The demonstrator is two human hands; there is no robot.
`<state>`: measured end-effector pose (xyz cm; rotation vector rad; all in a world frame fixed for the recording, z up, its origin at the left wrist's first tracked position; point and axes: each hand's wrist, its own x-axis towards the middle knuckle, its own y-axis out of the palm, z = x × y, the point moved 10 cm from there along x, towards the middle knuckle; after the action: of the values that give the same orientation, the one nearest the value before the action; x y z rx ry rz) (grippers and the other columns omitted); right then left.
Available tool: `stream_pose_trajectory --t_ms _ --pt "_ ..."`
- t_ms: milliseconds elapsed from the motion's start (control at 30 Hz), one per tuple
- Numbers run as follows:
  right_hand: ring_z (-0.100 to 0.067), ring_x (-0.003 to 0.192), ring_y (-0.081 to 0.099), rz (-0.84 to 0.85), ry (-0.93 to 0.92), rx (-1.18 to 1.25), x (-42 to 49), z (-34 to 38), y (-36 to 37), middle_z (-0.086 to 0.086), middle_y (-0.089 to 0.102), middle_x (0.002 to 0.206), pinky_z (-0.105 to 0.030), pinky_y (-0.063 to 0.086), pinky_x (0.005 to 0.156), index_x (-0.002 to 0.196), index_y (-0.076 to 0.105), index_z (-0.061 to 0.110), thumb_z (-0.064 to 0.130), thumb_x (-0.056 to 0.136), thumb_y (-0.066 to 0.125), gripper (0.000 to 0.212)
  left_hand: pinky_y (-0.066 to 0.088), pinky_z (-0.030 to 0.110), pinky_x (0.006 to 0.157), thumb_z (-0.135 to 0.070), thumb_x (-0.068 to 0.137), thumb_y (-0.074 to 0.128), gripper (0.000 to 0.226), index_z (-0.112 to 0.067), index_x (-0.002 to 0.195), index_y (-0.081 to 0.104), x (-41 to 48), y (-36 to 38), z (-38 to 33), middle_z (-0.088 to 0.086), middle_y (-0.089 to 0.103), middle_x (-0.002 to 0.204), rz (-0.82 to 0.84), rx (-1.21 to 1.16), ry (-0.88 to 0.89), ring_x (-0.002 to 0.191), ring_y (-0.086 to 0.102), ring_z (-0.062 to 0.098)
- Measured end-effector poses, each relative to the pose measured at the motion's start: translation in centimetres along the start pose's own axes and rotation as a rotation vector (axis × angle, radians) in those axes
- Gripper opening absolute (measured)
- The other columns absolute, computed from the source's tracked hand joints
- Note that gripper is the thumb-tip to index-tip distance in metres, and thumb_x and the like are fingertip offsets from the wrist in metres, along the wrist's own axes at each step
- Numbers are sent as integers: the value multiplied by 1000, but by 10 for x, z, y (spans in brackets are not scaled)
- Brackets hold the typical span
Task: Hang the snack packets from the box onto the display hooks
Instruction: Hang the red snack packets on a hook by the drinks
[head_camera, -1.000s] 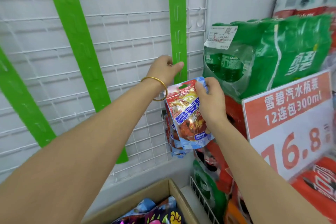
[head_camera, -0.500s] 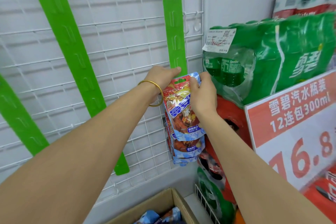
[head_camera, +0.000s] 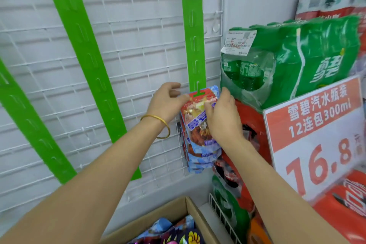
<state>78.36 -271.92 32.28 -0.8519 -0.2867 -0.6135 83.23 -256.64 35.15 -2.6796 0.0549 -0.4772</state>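
Note:
A red and blue snack packet (head_camera: pixel 195 114) hangs with its top hole over a hook near the bottom of the upright green hook strip (head_camera: pixel 191 25). My right hand (head_camera: pixel 222 119) pinches the packet's right side, thumb on its front. My left hand (head_camera: pixel 166 103) is beside the packet's upper left corner. Its thumb touches that edge and its fingers are loosely spread against the wire grid (head_camera: pixel 138 45). Other packets of the same kind (head_camera: pixel 204 157) hang just below. The cardboard box (head_camera: pixel 158 218) sits at the bottom with several packets (head_camera: pixel 178 233) inside.
Two more green hook strips (head_camera: pixel 83 45) (head_camera: pixel 23 109) lean across the grid to the left, with nothing on them. A green pack of soda bottles (head_camera: pixel 297 61) and a red price sign (head_camera: pixel 316 134) crowd the right side. Red drink packs stand below.
The packet went up and onto the strip's hook. My left hand let go of the strip and moved to the packet's left corner. My right hand slid down the packet's right side.

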Motion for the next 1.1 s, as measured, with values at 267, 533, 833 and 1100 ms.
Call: stream_pose_trajectory --t_ms 267,533,833,1100 --pt "-31 112 49 484 -216 -85 -133 -6 53 -14 50 124 -39 42 89 133 36 8 20 92 52 46 37 16 87 -3 81 60 25 -7 106 62 -130 -7 130 7 62 108 103 249 -88 100 55 19" --pt "-28 114 50 1276 -315 -452 -218 -55 144 -13 51 129 -34 43 92 129 46 8 27 96 47 38 35 36 101 -31 78 68 32 -19 107 67 -222 37 227 9 59 119 589 626 -117 118 49 27" --pt "-26 118 48 1248 -322 -429 -215 -54 146 -11 50 132 -29 38 90 132 44 8 29 96 47 42 20 40 112 -36 83 59 33 -27 115 58 -251 36 232 3 15 154 799 1026 47 143 4 24" --pt "-20 114 54 1310 -247 -166 -229 -34 149 -6 56 128 -27 42 93 128 51 11 32 94 50 40 43 35 86 -22 83 62 9 -27 79 55 -244 25 208 -14 52 82 653 646 -52 87 51 10"
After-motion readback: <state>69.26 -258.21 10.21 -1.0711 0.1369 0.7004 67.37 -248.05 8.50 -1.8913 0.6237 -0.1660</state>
